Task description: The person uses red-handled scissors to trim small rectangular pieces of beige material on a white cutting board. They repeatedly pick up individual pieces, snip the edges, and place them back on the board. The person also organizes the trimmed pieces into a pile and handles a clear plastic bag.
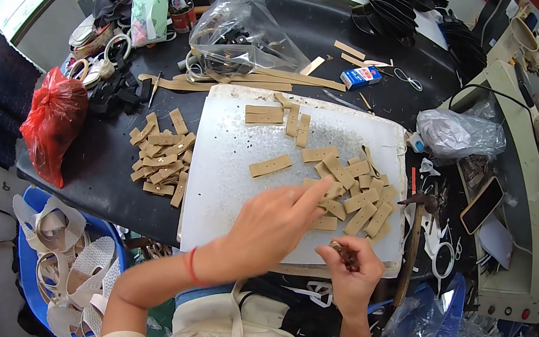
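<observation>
My left hand [271, 225] reaches over the white board [229, 155], its back towards me. One finger stretches out at the edge of a loose pile of tan strips [363, 197] with small holes; the hand hides part of the pile and its other fingertips. Near the board's front right edge, my right hand [359, 271] is closed around small brown, metallic-looking pieces [345, 253], too small to name exactly. A single tan strip [270, 166] lies apart above my left hand. Several more strips [264, 115] rest near the board's far edge.
Left of the board, a heap of tan strips with shiny dots [164, 159] lies on the black table [105, 181]. A hammer [413, 241] lies along the right side, near a phone [481, 206]. A red bag [54, 124] and a blue basket of white shoe parts [30, 257] are at left.
</observation>
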`<move>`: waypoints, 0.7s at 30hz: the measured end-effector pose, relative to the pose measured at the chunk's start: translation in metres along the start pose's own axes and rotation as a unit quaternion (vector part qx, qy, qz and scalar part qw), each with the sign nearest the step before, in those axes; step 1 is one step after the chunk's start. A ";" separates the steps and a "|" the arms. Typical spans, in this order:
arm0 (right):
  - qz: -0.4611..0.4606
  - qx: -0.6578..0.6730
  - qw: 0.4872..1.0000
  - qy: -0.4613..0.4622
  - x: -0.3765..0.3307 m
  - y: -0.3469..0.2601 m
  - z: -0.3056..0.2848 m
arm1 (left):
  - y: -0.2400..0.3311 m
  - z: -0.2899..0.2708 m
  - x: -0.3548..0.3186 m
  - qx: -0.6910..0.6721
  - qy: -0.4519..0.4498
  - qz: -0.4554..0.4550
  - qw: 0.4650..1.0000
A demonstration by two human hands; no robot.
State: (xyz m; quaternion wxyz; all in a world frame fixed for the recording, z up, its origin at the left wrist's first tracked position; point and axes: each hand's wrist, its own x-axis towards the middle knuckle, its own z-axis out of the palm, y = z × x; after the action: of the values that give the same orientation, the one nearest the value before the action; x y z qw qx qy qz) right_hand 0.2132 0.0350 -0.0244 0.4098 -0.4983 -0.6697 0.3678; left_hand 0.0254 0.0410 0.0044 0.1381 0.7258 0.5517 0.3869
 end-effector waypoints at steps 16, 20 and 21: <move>0.076 0.036 0.993 -0.087 0.004 -0.018 -0.002 | -0.075 -0.021 0.026 -0.031 0.039 -0.111 0.993; -0.045 0.049 0.994 -0.081 0.018 -0.027 0.008 | -0.025 -0.020 -0.015 -0.336 -0.037 -0.247 0.908; -0.048 0.064 0.993 -0.086 0.019 -0.030 0.010 | -0.016 -0.021 -0.020 -0.418 -0.038 -0.269 0.867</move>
State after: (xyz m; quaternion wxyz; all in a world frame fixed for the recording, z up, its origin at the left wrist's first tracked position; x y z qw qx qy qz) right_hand 0.1896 0.0456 0.0025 0.3991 -0.4052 -0.7005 0.4312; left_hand -0.0027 0.0240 0.0001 0.5483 0.4375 0.5063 0.5016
